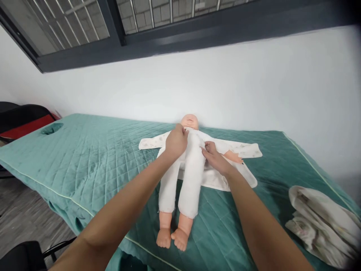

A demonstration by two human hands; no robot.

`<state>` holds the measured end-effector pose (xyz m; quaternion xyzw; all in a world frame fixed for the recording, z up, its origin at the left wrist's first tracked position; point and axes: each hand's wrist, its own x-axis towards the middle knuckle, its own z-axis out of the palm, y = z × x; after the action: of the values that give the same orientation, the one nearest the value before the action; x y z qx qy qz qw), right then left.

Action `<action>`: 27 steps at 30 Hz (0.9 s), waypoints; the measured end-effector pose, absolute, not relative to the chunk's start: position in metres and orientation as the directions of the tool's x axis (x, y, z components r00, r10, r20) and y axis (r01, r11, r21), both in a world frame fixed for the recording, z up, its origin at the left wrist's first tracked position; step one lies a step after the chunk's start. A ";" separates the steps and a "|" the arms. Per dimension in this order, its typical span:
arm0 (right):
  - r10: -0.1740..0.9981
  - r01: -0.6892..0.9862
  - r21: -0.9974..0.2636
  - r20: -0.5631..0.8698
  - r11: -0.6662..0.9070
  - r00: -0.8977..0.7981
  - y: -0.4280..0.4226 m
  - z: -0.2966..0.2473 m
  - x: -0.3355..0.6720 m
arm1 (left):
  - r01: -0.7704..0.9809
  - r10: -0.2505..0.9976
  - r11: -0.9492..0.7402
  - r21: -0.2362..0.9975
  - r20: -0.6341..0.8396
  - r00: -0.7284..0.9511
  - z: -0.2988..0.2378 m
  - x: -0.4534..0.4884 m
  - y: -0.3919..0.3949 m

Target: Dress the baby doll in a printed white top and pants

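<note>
A baby doll (189, 121) lies on its back on a green quilted bed (93, 150), head toward the wall, bare feet toward me. It wears white trousers (191, 177) and lies on an open white garment (242, 149) spread under it. My left hand (176, 142) is closed on the white cloth at the doll's chest, just below its chin. My right hand (213, 154) pinches the cloth at the doll's waist, beside its bare arm (233, 156).
A pile of folded pale cloth (321, 222) lies on the bed at the right. The white wall and a dark-framed window are behind the bed. A dark chair with red (25, 122) stands at the left; another dark chair (22, 256) is at bottom left.
</note>
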<state>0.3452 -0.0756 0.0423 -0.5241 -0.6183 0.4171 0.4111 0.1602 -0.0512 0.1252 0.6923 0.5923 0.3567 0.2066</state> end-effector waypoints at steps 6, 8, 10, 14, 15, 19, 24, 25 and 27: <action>0.994 0.252 -0.962 0.094 0.105 -0.058 -0.076 0.039 0.345 | 0.492 0.942 -0.312 0.813 0.197 0.272 0.133 0.158 -0.128; 0.993 0.260 -0.958 0.119 0.122 -0.029 -0.073 0.035 0.345 | 0.479 0.925 -0.375 0.793 0.285 0.252 0.118 0.143 -0.144; 0.989 0.285 -0.949 0.147 0.137 0.012 -0.069 0.029 0.344 | 0.531 0.903 -0.420 0.736 0.399 0.161 0.096 0.124 -0.153; 0.983 0.316 -0.937 0.175 0.147 0.061 -0.059 0.017 0.345 | 0.684 0.901 -0.334 0.648 0.433 0.029 0.054 0.090 -0.161; 0.982 0.321 -0.936 0.178 0.148 0.066 -0.058 0.016 0.345 | 0.691 0.910 -0.312 0.652 0.414 0.019 0.048 0.085 -0.162; 0.979 0.339 -0.929 0.186 0.149 0.079 -0.056 0.015 0.345 | 0.659 0.919 -0.290 0.694 0.393 -0.010 0.041 0.078 -0.162; 0.979 0.351 -0.925 0.187 0.145 0.087 -0.059 0.019 0.344 | 0.441 0.956 -0.091 0.893 0.202 -0.211 0.039 0.070 -0.130; 0.979 0.353 -0.925 0.185 0.143 0.088 -0.060 0.020 0.344 | 0.351 0.972 -0.028 0.936 0.108 -0.210 0.038 0.067 -0.123; 0.980 0.356 -0.924 0.180 0.138 0.089 -0.060 0.021 0.343 | 0.163 0.992 0.060 0.985 -0.040 -0.122 0.037 0.059 -0.110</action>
<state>0.3434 -0.0600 0.0207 -0.5674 -0.5883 0.3305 0.4719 0.0593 -0.1103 0.0370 0.4968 0.5812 0.4724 0.4385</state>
